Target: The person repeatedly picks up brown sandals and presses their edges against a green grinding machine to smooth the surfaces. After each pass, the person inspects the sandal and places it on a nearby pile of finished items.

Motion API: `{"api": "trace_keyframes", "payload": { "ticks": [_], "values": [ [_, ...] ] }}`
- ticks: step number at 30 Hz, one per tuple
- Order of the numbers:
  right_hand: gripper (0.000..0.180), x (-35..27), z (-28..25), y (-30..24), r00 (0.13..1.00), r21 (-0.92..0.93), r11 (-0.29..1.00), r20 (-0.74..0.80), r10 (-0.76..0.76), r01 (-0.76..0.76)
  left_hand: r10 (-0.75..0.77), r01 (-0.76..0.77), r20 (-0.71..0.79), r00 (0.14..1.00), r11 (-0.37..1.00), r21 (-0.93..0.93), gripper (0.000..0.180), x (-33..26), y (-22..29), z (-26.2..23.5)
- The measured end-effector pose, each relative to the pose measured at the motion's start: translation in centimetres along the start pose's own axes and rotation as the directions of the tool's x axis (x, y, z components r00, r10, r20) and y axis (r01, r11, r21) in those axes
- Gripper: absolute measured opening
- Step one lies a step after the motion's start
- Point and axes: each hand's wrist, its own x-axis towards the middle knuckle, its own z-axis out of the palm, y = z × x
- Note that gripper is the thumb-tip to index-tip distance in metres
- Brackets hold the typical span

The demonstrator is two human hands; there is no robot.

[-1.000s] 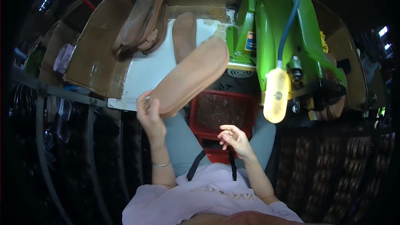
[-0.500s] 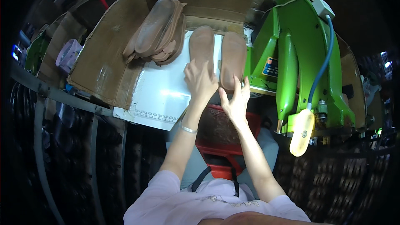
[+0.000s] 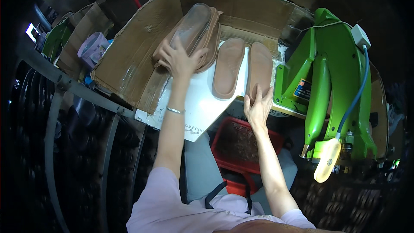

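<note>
Left hand [image 3: 179, 60] lies spread on the stack of soles [image 3: 194, 32]; right hand [image 3: 258, 105], fingers open, touches the near end of the right sole [image 3: 260, 67]; hands apart.

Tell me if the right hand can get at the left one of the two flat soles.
Probably yes: the right hand rests on the right sole, and the left sole lies uncovered right beside it.

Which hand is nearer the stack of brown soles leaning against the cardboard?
Left. The left hand rests on the stack of soles; the right hand is off to its right, touching a flat sole.
</note>
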Motion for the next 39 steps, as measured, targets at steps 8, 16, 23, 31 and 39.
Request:
{"api": "trace_keyframes", "payload": {
  "ticks": [8,16,23,31,39],
  "values": [
    [0.058,-7.6,-4.3,-0.8,1.000,0.329,0.944,0.006,-0.023,0.020,-0.155,0.164,0.071,0.985,0.750,-0.640,0.058,-1.0,-7.7,-5.0],
    [0.083,-17.0,-14.4,5.8,0.625,0.348,-0.599,0.699,-0.347,-0.721,0.263,0.196,0.312,0.913,0.387,-0.901,0.079,-20.7,-4.8,-22.7],
    [0.060,-28.2,-24.9,11.7,0.586,0.678,-0.275,0.731,0.350,-0.682,0.439,0.689,0.597,0.672,-0.073,-0.721,0.072,-30.4,6.7,-19.7],
    [0.054,-37.1,-26.0,12.0,0.490,0.716,-0.360,0.682,0.543,-0.598,0.403,0.858,0.796,0.452,0.046,-0.511,0.033,-36.8,16.3,-15.6],
    [0.042,-35.2,-23.5,13.0,0.515,0.580,-0.319,0.814,0.270,-0.749,0.254,0.745,0.776,0.577,0.224,-0.628,0.030,-32.2,11.2,-11.3]
  ]
}}
